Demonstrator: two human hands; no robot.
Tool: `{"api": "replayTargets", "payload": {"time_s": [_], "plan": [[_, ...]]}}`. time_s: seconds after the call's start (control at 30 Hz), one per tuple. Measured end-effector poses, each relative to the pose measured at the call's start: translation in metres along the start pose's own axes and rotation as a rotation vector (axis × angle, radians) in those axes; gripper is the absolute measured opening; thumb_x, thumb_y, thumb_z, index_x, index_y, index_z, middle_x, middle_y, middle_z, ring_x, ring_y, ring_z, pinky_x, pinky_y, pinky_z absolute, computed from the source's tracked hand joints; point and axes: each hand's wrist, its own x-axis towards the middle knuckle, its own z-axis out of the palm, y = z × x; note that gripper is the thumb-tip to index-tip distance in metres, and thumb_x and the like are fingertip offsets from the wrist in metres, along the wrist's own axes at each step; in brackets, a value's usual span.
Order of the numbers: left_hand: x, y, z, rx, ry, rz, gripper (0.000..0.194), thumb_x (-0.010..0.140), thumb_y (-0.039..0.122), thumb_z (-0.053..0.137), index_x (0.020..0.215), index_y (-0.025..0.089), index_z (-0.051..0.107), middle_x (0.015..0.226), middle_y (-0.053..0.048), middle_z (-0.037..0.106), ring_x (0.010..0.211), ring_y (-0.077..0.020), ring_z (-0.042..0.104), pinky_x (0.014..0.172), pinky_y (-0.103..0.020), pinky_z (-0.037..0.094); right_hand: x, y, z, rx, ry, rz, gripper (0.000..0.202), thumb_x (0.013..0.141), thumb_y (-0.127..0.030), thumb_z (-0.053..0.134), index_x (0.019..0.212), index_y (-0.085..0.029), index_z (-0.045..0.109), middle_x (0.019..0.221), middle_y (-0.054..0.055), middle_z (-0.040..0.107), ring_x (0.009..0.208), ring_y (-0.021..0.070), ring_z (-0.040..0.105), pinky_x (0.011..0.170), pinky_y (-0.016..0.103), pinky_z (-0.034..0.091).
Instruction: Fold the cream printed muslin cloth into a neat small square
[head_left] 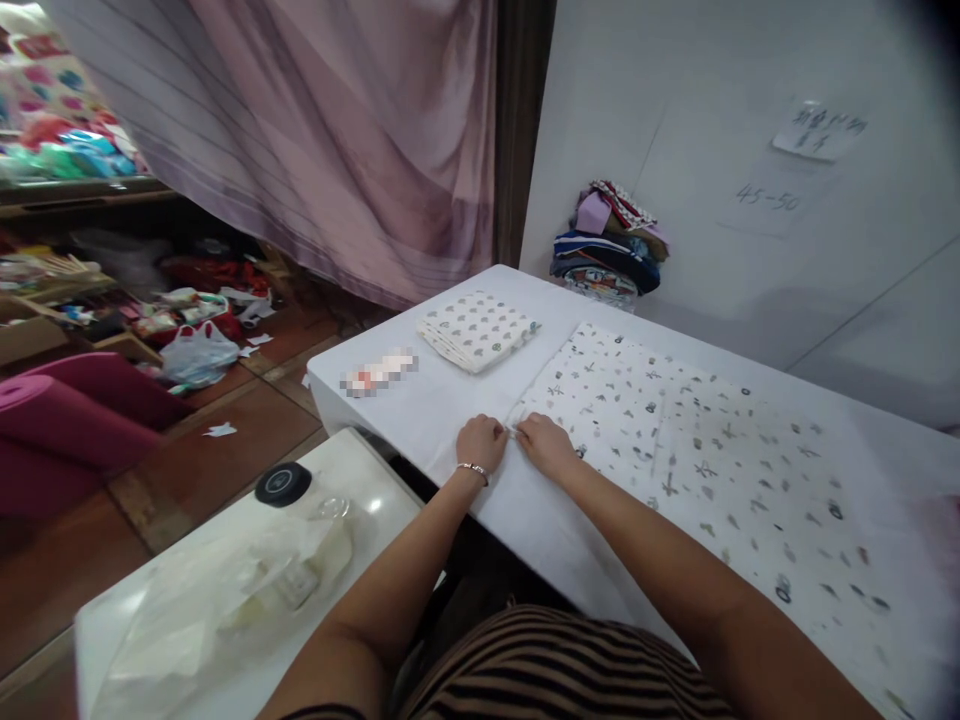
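Observation:
A white cloth (720,450) printed with small dark and grey motifs lies spread over the white table, a fold line running across it. At its near left corner, my right hand (546,445) has its fingers closed in a pinch on the cloth's edge. Close beside it, my left hand (481,445), with a bracelet at the wrist, is also closed, its fingertips meeting the same corner. How much cloth lies between the left fingers is partly hidden. Beyond my hands rests a folded white cloth (480,330) with a grey repeated print.
The white table (420,420) reaches to the wall. A lower white table (390,490) at left holds a black round lid (283,484) and clear plastic (247,570). Stacked fabrics (611,245) stand by the wall. A pink curtain (360,130) hangs behind; pink rolls (45,430) lie left.

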Motion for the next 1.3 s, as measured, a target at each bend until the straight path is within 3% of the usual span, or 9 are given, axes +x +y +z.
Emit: {"api": "replayTargets", "payload": {"time_s": [0.27, 0.6, 0.93, 1.17, 1.3], "plan": [[0.002, -0.003, -0.001, -0.062, -0.024, 0.011, 0.014, 0.078, 0.026, 0.053, 0.076, 0.019, 0.065, 0.085, -0.003, 0.063, 0.085, -0.0167, 0.054, 0.075, -0.029, 0.038, 0.003, 0.009, 0.002, 0.258, 0.082, 0.082, 0.019, 0.087, -0.02, 0.043, 0.082, -0.019, 0.062, 0.086, 0.002, 0.06, 0.083, 0.0132, 0.053, 0.073, 0.023, 0.037], [0.003, -0.003, -0.002, -0.111, -0.024, -0.004, 0.013, 0.076, 0.024, 0.054, 0.073, 0.019, 0.065, 0.083, -0.003, 0.062, 0.082, -0.0162, 0.054, 0.073, -0.029, 0.038, -0.001, -0.006, 0.001, -0.036, -0.025, 0.047, 0.016, 0.087, -0.027, 0.046, 0.095, -0.019, 0.058, 0.101, 0.006, 0.057, 0.095, 0.0184, 0.049, 0.071, 0.026, 0.036], [0.004, -0.003, -0.006, -0.163, -0.049, -0.059, 0.013, 0.077, 0.028, 0.054, 0.072, 0.02, 0.063, 0.084, -0.001, 0.063, 0.081, -0.0145, 0.055, 0.067, -0.026, 0.038, 0.004, 0.0, 0.004, 0.097, -0.015, 0.084, 0.021, 0.091, -0.026, 0.041, 0.086, -0.02, 0.061, 0.093, 0.003, 0.056, 0.088, 0.0135, 0.051, 0.071, 0.024, 0.035], [0.005, -0.005, -0.002, -0.206, -0.033, -0.068, 0.011, 0.075, 0.028, 0.055, 0.071, 0.021, 0.061, 0.081, 0.0, 0.064, 0.077, -0.0148, 0.056, 0.064, -0.026, 0.037, 0.006, -0.006, 0.007, -0.017, -0.013, 0.092, 0.017, 0.09, -0.027, 0.044, 0.089, -0.019, 0.06, 0.099, 0.007, 0.057, 0.093, 0.0181, 0.051, 0.068, 0.026, 0.036], [0.005, -0.007, -0.003, -0.212, -0.028, -0.065, 0.012, 0.075, 0.028, 0.054, 0.069, 0.021, 0.062, 0.081, -0.001, 0.065, 0.076, -0.015, 0.056, 0.063, -0.026, 0.037, 0.006, -0.001, 0.008, 0.092, 0.053, 0.097, 0.018, 0.09, -0.026, 0.043, 0.081, -0.019, 0.058, 0.091, 0.003, 0.058, 0.084, 0.0148, 0.052, 0.069, 0.025, 0.035]]}}
